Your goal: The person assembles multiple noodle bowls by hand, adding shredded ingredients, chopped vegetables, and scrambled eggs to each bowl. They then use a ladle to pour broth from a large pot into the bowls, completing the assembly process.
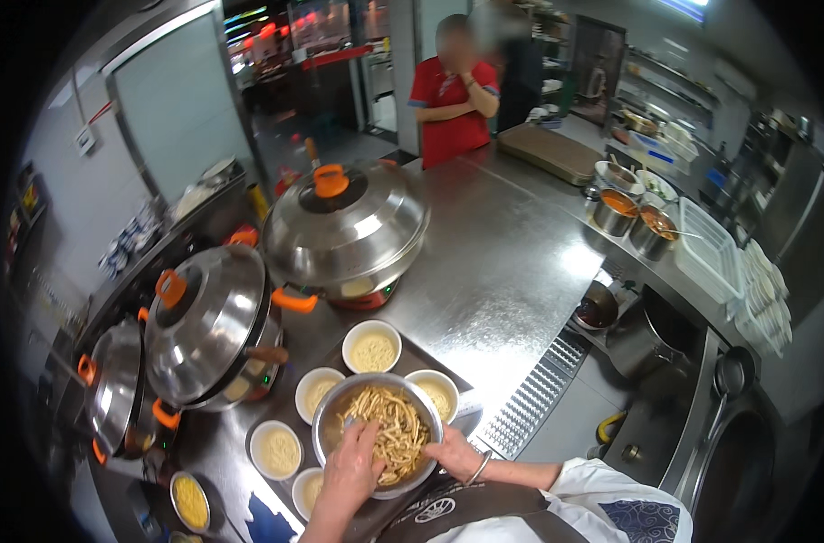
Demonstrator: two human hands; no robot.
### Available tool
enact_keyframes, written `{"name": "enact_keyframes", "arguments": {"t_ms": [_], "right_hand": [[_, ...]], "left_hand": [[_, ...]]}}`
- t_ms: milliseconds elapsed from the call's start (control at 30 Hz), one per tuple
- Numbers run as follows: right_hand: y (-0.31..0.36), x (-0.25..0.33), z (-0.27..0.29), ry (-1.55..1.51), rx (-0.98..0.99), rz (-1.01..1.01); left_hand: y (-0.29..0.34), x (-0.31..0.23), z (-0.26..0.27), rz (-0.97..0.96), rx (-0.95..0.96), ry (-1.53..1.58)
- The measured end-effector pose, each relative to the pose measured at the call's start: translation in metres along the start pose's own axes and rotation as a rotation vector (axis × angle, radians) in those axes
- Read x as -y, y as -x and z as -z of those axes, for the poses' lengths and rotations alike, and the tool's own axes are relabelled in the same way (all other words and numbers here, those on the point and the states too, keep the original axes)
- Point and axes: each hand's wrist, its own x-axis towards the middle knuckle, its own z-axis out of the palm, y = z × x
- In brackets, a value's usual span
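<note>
A round metal bowl [327,433] full of brownish-yellow food strips [389,425] is close in front of my body; I cannot tell what food they are. My left hand [353,466] reaches over its near left side, fingers curled into the strips, with the fingertips partly hidden. On the right, my right hand [455,454] grips the bowl's rim, thumb at the edge. White bowls of pale yellow food surround it: one behind [372,347], one at the back left [319,395], one at the right [435,395] and others on the left. They stand on a dark tray [418,355].
Several lidded metal woks [344,231] with orange handles line the left side. A bowl of yellow food [190,502] stands at the lower left. Sauce pots [616,213] and a white plastic basket [709,249] are at the right. Across the steel counter [484,262] stands a person in red [455,100].
</note>
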Motion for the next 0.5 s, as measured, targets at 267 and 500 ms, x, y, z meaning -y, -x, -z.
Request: {"name": "enact_keyframes", "arguments": {"t_ms": [267,500], "right_hand": [[0.005,0.010,0.022,-0.060,0.106,0.067],[0.008,0.010,0.032,-0.086,0.124,0.088]], "left_hand": [[-0.003,-0.021,-0.007,0.011,-0.036,0.069],[-0.008,-0.037,-0.005,0.046,-0.066,-0.171]]}}
